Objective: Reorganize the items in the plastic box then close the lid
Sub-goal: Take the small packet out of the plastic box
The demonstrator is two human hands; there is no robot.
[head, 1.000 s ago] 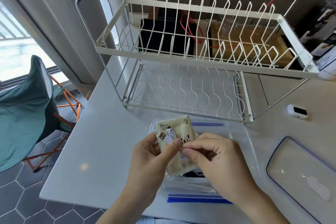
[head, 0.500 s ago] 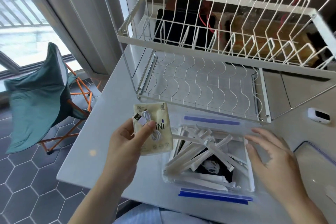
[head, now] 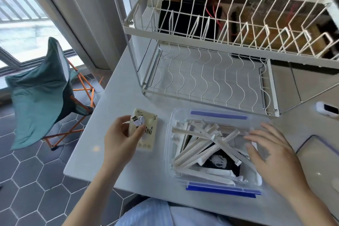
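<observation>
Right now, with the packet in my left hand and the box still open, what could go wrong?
1. The paper-wrapped sticks lie criss-crossed and heaped in the plastic box; some may stand too high for the lid to seat.
2. The left hand holds a beige packet and a white USB cable together by the fingers; the cable could slip out.
3. The right hand sweeping the sticks might flick one over the rim.

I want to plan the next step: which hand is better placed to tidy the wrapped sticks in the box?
Right hand: open, already over the plastic box. Left hand holds a packet beside it.
</observation>
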